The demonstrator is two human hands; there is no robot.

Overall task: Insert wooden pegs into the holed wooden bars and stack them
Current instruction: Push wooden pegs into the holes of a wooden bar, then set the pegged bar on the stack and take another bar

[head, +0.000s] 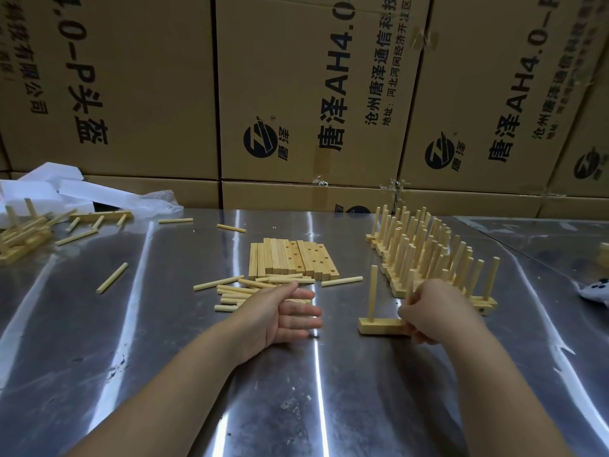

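Hands working at a steel table [329,407]: the right hand [438,311] is gripping a holed wooden bar [379,325] at centre right of the frame, fingers curled over its right part. 1 upright peg [372,291] is standing in the bar's left end, and a 2nd peg [410,283] is rising beside the knuckles. Whether that 2nd peg is seated in a hole cannot be told.

The left hand [290,311] is lying released at frame centre, fingers straight and holding nothing, its far edge just beside the loose pegs [230,290]. Those pegs are lying flat, their long axes running mostly left to right across the frame, and the left hand is plainly the nearer of the 2. The bar is lying to that hand's right, its long axis also left to right, so the next peg would likely be travelling rightward and turning upright.

Beyond the pegs, empty holed bars [290,258] are waiting side by side. Finished bars [428,255] are standing in a row at upper right, in front of cardboard boxes [131,77].
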